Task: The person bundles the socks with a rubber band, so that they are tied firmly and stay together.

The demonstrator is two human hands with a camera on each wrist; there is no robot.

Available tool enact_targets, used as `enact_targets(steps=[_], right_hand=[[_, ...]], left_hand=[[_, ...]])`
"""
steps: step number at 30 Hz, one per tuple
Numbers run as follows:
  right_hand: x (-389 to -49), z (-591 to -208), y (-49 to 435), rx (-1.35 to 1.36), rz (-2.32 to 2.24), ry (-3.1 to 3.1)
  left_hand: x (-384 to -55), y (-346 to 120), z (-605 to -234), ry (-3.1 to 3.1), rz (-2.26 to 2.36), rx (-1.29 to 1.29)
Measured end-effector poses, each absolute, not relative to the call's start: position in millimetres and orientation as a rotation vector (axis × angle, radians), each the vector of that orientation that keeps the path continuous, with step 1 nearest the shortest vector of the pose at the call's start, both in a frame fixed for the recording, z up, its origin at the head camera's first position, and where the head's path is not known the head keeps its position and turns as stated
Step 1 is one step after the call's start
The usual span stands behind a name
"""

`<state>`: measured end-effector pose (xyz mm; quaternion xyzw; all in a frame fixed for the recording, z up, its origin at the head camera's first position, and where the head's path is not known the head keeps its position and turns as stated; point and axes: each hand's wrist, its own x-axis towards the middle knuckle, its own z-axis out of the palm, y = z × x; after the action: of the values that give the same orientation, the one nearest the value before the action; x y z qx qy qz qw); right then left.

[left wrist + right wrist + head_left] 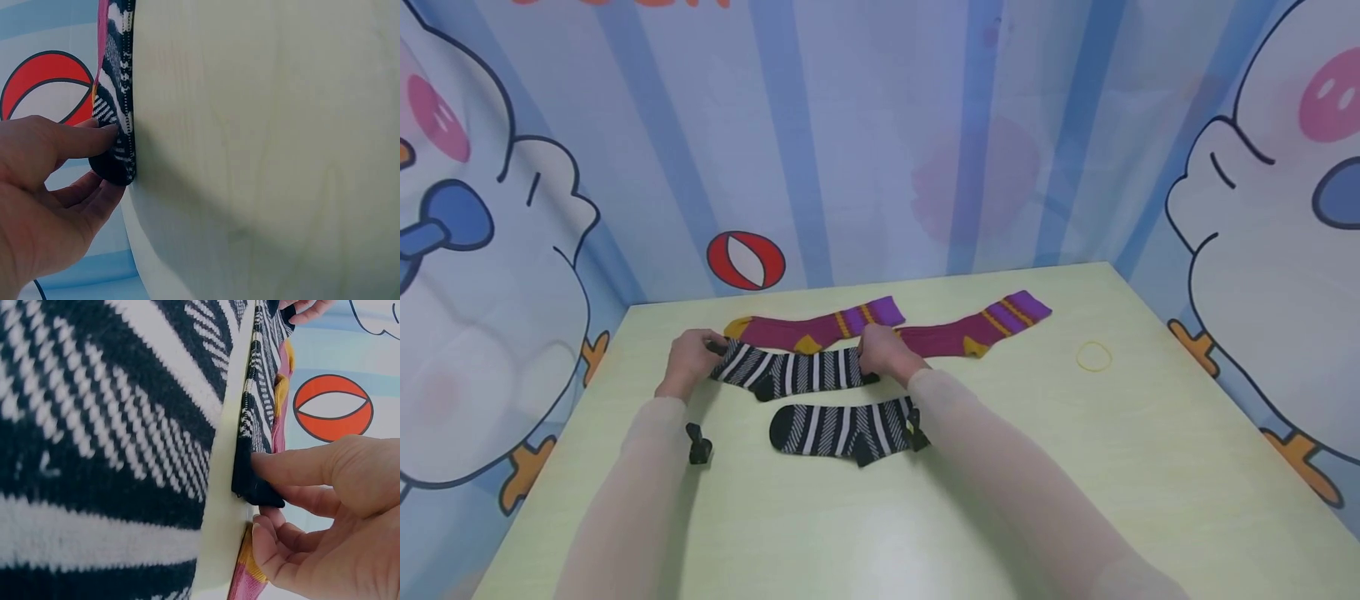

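Note:
A black sock with white and grey stripes [812, 372] lies stretched sideways between my two hands. The left hand [692, 354] pinches its black toe, thumb on one face and fingers behind, as the left wrist view shows. At the other end the right hand [887, 350] holds the black cuff [253, 478] between thumb and fingers. Its matching striped sock [827, 431] lies flat nearer to me, its cuff end partly covered by the right wrist and its camera. Just behind the held sock is a maroon sock [782, 333] with mustard heel and toe and a purple cuff.
A second maroon sock [936, 337] lies right of the first, its toe end hidden behind the right hand. Farther right on the pale table [1150, 467] is a thin yellow rubber band [1078, 360]. A printed cartoon backdrop [880, 167] stands along the table's back and sides.

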<state>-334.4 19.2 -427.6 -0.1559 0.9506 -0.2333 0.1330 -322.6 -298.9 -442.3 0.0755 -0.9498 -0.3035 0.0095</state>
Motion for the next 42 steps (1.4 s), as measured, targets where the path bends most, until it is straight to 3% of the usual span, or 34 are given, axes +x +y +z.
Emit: enact_targets(steps=[15,42], right_hand=[[-331.2,-430.7,16.0,-0.615,-0.583,2.865],[-328.7,-431.5,17.5,-0.5,-0.801,2.77]], left_hand=[[-322.7,-300.5,-442.0,-2.994,-0.914,0.239],[-315.9,-303.2,-439.9,-2.957,-0.901,0.308]])
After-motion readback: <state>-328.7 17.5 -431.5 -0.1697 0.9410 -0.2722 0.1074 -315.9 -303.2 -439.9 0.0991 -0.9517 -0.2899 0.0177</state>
